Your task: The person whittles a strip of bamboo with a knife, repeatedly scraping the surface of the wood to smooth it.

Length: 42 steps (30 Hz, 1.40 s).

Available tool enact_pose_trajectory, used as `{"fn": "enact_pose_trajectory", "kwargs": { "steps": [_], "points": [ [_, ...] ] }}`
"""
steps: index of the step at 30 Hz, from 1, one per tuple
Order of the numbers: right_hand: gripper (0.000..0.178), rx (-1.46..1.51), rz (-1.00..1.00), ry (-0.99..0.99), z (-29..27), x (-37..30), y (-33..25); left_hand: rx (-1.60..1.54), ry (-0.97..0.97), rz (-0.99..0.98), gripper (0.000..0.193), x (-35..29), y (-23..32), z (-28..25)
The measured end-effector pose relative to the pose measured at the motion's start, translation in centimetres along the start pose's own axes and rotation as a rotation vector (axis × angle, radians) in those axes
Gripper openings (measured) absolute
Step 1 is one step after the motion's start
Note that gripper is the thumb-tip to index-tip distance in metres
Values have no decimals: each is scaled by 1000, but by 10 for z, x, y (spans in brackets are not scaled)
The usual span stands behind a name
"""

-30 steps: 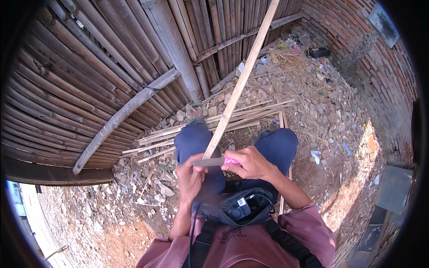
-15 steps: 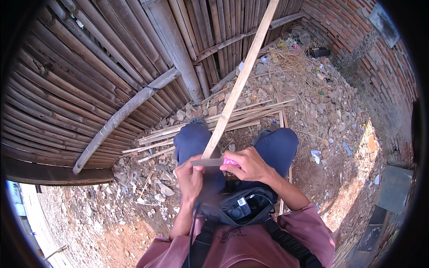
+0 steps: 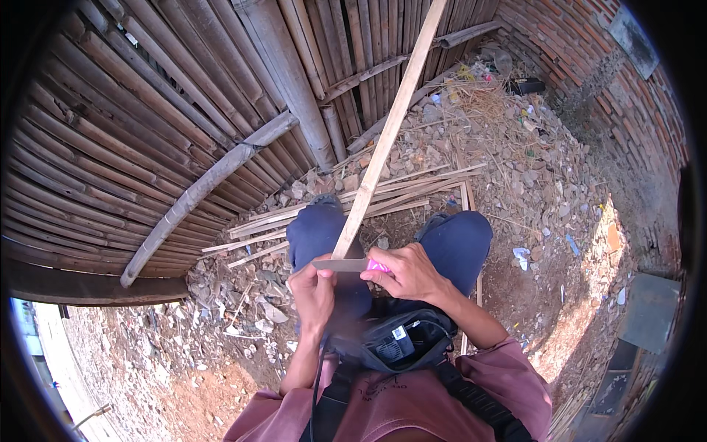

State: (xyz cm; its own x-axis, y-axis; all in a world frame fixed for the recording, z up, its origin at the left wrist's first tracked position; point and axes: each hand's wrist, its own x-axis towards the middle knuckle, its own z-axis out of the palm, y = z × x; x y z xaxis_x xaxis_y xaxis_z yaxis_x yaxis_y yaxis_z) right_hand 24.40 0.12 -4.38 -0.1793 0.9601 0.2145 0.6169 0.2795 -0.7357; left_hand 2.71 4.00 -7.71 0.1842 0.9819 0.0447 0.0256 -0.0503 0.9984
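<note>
My right hand (image 3: 403, 272) is closed round the pink handle (image 3: 378, 266) of a knife whose broad, flat blade (image 3: 342, 266) points left. A long, pale bamboo strip (image 3: 379, 158) slants away from me toward the far fence, its near end meeting the blade. My left hand (image 3: 313, 291) is closed at that near end, with the thumb against the blade near its tip. The blade and fingers partly hide how the left hand grips the strip. Both hands are above my lap, between my bent knees.
Several more strips (image 3: 412, 193) lie on the rubble beyond my feet. A bamboo fence (image 3: 132, 147) rises at the left and far side, a brick wall (image 3: 589, 51) at the right. An open black bag (image 3: 401, 342) rests against my waist.
The far part of the bamboo strip has swung slightly left. The blade has tilted a little, its tip slightly higher, and both hands stay nearly in place.
</note>
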Motion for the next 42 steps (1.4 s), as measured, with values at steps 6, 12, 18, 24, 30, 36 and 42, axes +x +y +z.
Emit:
{"fn": "enact_pose_trajectory", "kwargs": {
  "steps": [6,12,18,24,30,36,42],
  "points": [
    [36,-26,1,40,1,0,-6,-29,3,3,43,1,0,1],
    [35,-68,-16,69,5,-1,-4,-62,6,-20,42,1,1,1],
    [33,-87,-74,150,-2,4,-7,-36,1,-44,48,1,2,0],
    [35,-130,-16,49,-8,5,-7,-55,-14,-12,52,1,6,2],
    [37,-124,-34,38,-2,5,-5,52,-58,21,58,0,0,-2],
    [38,-138,-63,61,-2,5,-3,96,-10,32,65,2,2,3],
    [35,-173,-83,136,3,3,-3,148,40,23,63,1,-9,4]
  ]
}}
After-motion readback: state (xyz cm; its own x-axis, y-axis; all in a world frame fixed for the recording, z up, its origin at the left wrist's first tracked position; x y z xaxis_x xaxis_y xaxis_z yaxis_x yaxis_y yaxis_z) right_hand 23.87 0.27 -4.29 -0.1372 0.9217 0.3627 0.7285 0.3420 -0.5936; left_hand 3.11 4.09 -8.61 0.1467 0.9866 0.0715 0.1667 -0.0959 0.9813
